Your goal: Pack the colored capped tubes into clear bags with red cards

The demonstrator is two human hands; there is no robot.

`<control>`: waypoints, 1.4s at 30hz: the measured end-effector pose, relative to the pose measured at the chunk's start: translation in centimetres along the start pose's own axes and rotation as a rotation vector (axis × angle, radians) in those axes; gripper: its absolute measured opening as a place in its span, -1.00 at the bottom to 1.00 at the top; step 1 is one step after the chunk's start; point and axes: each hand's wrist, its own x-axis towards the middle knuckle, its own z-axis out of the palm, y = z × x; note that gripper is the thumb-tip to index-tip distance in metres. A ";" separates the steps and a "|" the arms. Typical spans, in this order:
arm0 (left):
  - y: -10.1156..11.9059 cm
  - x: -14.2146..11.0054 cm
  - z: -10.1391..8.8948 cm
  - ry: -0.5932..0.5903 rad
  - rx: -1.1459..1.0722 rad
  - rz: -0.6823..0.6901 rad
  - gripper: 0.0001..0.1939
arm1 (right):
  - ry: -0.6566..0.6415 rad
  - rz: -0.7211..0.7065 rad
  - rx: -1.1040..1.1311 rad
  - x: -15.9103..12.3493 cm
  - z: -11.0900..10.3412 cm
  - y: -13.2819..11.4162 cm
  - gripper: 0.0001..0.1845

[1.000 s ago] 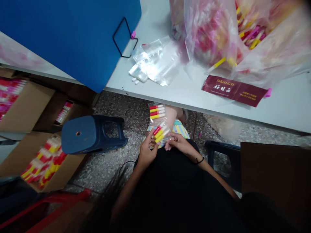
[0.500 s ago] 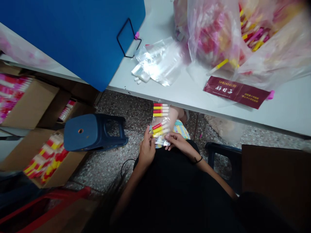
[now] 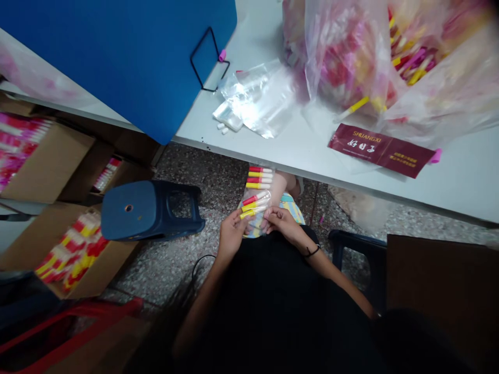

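Over my lap, my left hand [image 3: 232, 232] pinches the left edge of a clear plastic bag [image 3: 255, 195] that holds short sticks, each half white and half red or yellow. Closed on the bag's lower right side is my right hand [image 3: 284, 223], its fingertips near the white ends. A red stick [image 3: 250, 199] and a yellow stick [image 3: 249, 206] lie slanted between the hands. Farther up, several more red-and-white and yellow-and-white sticks [image 3: 260, 178] lie in a parallel row. Whether both groups share one bag, I cannot tell.
Ahead is a white table [image 3: 249, 150] with clear bags [image 3: 265, 98], a maroon card [image 3: 380, 150] and large filled plastic bags [image 3: 346, 57]. A blue board [image 3: 117, 52] overhangs its left part. Left are a blue stool [image 3: 130, 210] and a carton [image 3: 113, 270] of sticks.
Both hands have shifted their grip slightly up along the bag. The lower sticks are now slanted closer to my left fingers. The view has moved a little.
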 end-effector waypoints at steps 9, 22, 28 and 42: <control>-1.2 0.8 -0.2 0.057 -0.027 0.034 -0.76 | -0.074 0.010 0.002 -0.4 0.3 0.3 -0.61; -0.1 0.7 -0.5 0.023 0.076 0.113 -0.68 | 0.113 -0.031 -0.293 0.0 -1.1 0.0 -0.60; -1.1 1.6 -0.5 0.087 0.013 0.089 -0.60 | 0.474 -0.241 -0.180 1.7 -3.9 -1.6 -0.52; -0.6 3.1 -1.5 0.068 0.219 0.256 -0.74 | 0.400 -0.172 0.102 4.2 -2.6 -3.7 -0.73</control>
